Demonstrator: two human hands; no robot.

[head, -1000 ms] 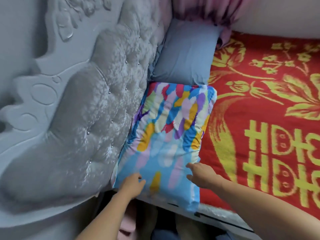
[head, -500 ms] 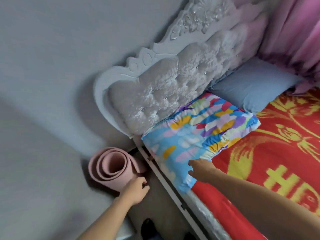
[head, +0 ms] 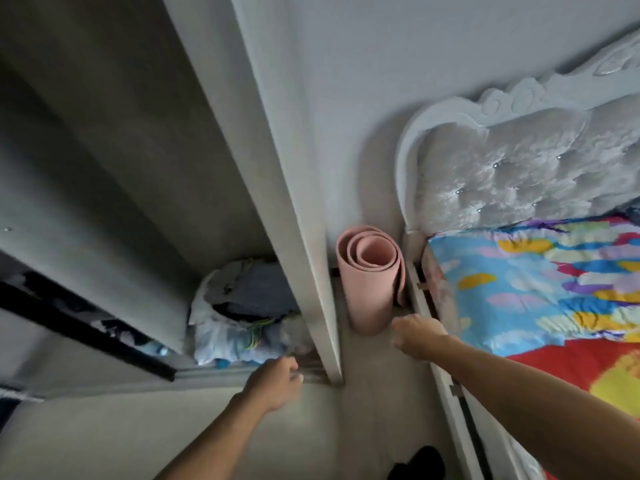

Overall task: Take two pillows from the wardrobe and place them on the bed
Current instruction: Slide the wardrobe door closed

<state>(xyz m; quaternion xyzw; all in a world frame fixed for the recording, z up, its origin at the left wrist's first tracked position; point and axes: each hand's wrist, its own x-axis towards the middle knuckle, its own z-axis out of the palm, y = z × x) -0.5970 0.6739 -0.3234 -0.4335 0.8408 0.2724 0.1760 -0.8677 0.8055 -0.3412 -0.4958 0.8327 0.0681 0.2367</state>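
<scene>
A colourful patterned pillow (head: 540, 282) lies on the bed at the right, against the grey tufted headboard (head: 512, 168). The red and yellow bedspread (head: 588, 372) shows below it. The open wardrobe (head: 114, 188) fills the left; its white side panel (head: 294, 216) stands in the middle. My left hand (head: 275, 379) hovers at the wardrobe's bottom edge, fingers loosely curled, holding nothing. My right hand (head: 420, 336) hangs over the floor beside the bed frame, empty. The blue pillow is out of view.
A rolled pink mat (head: 369, 282) stands upright between the wardrobe panel and the bed frame. A bundle of clothes and bags (head: 239, 313) sits on the wardrobe floor. A dark object (head: 419, 464) lies on the floor near my feet.
My view has swung left from the bed to the wardrobe. My right hand has left the colourful pillow, which stays on the bed. My left hand has moved to the wardrobe's base.
</scene>
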